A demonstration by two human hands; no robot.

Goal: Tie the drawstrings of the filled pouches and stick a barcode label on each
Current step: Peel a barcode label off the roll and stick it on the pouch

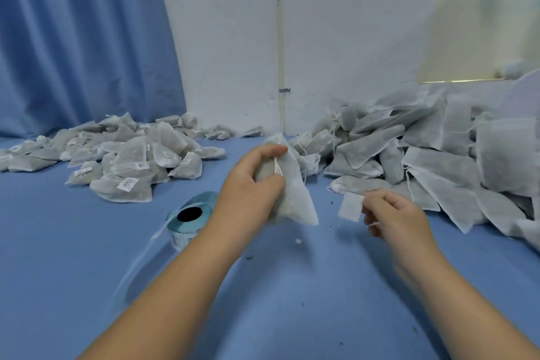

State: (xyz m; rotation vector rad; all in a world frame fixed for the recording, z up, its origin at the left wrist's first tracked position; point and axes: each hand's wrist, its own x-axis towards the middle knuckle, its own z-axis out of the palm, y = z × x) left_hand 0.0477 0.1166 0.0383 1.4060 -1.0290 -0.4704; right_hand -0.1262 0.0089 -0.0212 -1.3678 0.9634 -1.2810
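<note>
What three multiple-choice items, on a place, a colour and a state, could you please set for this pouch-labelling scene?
1. The label roll lies: A. on the table, left of the left hand gripping a pouch; B. inside a box; C. on a shelf.
2. The table is: A. red; B. blue; C. green.
3. The right hand: A. lies flat, empty; B. grips scissors; C. pinches a white label.
Answers: 1 A, the roll sits by that hand's wrist; 2 B, the bare surface is blue; 3 C, its fingers hold the label's edge.
</note>
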